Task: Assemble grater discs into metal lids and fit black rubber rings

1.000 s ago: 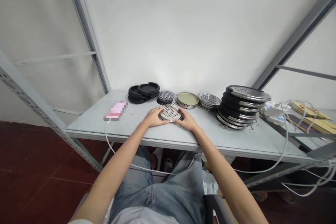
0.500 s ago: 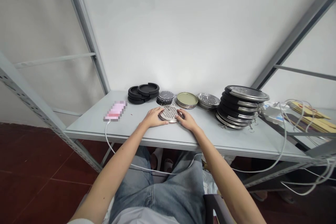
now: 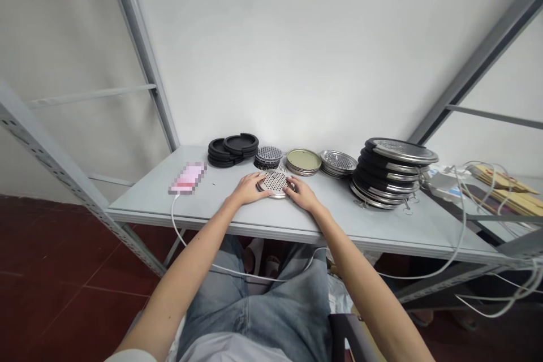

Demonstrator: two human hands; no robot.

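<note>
A round metal disc with rows of holes and a shiny rim [image 3: 275, 182] lies on the grey table near its front edge. My left hand [image 3: 250, 189] grips its left side, fingers at the far rim and thumb along the near rim. On the opposite side my right hand [image 3: 302, 194] is closed on the rim, with its thumb resting on the holed top. Just behind the disc are a stack of dark holed discs [image 3: 268, 155] and a stack of metal rings topped by an olive-green disc [image 3: 304, 160]. Small metal pieces [image 3: 283, 168] lie between these stacks, partly hidden.
Black round rings [image 3: 232, 150] are piled at the back left, beside a phone [image 3: 188, 177] with a white cable. Holed metal-rimmed discs [image 3: 338, 162] stand at the back. A tall stack of black and metal discs [image 3: 388, 172] with hooks rises to the right.
Both hands stay on the disc in nearly the same pose. The whole view has shifted very slightly; nothing has been taken up or let go.
</note>
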